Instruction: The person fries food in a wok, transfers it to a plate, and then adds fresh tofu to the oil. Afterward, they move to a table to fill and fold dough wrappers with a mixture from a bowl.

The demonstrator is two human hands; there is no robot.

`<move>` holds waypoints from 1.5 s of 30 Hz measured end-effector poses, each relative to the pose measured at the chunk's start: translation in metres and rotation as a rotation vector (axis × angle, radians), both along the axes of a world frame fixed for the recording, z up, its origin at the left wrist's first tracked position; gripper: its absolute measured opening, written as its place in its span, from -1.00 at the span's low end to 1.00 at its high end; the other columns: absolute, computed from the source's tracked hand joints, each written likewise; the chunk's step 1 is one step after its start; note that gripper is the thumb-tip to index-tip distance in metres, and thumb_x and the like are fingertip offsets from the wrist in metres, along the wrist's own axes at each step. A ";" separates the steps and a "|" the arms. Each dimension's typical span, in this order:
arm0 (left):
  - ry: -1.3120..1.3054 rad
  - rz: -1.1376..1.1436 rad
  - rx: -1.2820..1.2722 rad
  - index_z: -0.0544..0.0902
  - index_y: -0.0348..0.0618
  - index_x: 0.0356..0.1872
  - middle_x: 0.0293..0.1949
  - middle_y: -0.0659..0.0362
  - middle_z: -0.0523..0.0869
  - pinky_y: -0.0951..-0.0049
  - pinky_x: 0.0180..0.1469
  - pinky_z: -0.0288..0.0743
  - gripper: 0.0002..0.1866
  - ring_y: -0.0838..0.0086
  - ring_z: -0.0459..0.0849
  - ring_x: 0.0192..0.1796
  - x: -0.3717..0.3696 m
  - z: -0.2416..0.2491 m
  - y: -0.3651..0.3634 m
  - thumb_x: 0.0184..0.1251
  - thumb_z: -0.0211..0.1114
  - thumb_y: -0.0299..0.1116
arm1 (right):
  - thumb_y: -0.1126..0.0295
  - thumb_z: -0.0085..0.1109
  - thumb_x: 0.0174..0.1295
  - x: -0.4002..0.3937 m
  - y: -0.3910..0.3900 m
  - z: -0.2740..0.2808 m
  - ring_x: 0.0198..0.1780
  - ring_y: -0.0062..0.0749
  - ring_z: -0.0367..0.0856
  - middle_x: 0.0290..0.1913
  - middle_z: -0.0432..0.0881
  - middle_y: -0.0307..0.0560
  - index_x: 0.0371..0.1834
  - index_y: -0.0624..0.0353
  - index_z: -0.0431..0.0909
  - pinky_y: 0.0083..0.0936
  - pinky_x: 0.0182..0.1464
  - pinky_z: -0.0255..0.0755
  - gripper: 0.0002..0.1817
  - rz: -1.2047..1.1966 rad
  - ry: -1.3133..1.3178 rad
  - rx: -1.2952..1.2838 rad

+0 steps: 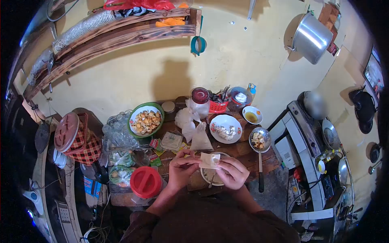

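Note:
A thin, pale square wrapper (207, 161) is held up over the table between both hands, with a small white patch on its right part. My left hand (183, 167) pinches its left edge with the fingertips. From the right side, my right hand (232, 173) grips it between thumb and fingers. Under the hands stands a bowl (202, 174), partly hidden, with a pale mixture and a spoon (211, 181) in it. Beyond, a white flowered plate (221, 118) holds white cubes. A strainer ladle (261, 172) with golden pieces rests on a bowl to the right.
A green basin (131, 130) carries a dish of fried golden pieces. Left of my arm stands a red-lidded container (146, 182). Plastic bags (201, 138), a tub (172, 141) and a yellow-liquid bowl (252, 109) are farther back. A stove (306, 121) stands right.

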State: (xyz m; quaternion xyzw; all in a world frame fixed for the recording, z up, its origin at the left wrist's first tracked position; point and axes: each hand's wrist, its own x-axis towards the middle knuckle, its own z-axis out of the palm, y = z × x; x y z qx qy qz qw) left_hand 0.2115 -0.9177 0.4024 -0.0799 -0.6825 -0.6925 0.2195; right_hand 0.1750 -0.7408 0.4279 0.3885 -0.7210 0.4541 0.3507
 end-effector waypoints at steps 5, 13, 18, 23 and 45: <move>-0.195 -0.270 0.370 0.68 -0.25 -0.33 -0.20 0.16 0.59 0.61 -0.18 0.46 -0.80 0.55 0.56 -0.21 0.002 0.001 -0.008 0.01 0.24 -0.71 | 0.61 0.31 -0.19 0.001 -0.001 0.000 -0.32 -0.25 0.61 -0.36 0.58 -0.02 -0.37 0.28 0.62 -0.45 -0.27 0.51 -0.77 0.093 0.023 0.024; 0.091 -0.040 -0.266 0.68 -0.21 -0.31 -0.28 0.07 0.68 0.55 -0.23 0.54 -0.78 0.46 0.66 -0.27 0.006 0.034 -0.023 -0.05 0.32 -0.63 | 0.54 0.32 -0.16 -0.009 0.004 0.014 -0.25 -0.25 0.59 -0.28 0.58 -0.07 -0.34 0.25 0.62 -0.42 -0.21 0.49 -0.76 0.212 -0.038 0.118; 0.167 -0.042 -0.369 0.69 -0.20 -0.31 -0.29 0.04 0.69 0.50 -0.22 0.56 -0.78 0.39 0.68 -0.25 0.007 0.046 -0.022 -0.07 0.34 -0.62 | 0.51 0.34 -0.18 -0.012 0.005 0.030 -0.23 -0.26 0.59 -0.28 0.58 -0.10 -0.34 0.24 0.62 -0.41 -0.20 0.49 -0.75 0.272 -0.088 0.190; 0.184 0.034 -0.385 0.68 -0.21 -0.35 -0.29 0.05 0.69 0.47 -0.19 0.56 -0.78 0.34 0.69 -0.23 0.010 0.052 -0.012 -0.12 0.37 -0.62 | 0.56 0.35 -0.19 -0.013 0.001 0.039 -0.24 -0.24 0.63 -0.30 0.61 -0.05 -0.40 0.24 0.63 -0.45 -0.20 0.52 -0.79 0.304 -0.141 0.172; 0.111 0.125 -0.051 0.38 -0.30 -0.16 -0.31 0.06 0.66 0.52 -0.17 0.56 -0.61 0.48 0.67 -0.22 0.009 0.031 0.008 -0.01 0.34 -0.63 | 0.69 0.31 -0.12 -0.007 -0.011 0.017 -0.21 -0.46 0.59 -0.29 0.60 -0.05 -0.37 0.31 0.45 -0.57 -0.16 0.47 -0.74 0.307 -0.526 -0.057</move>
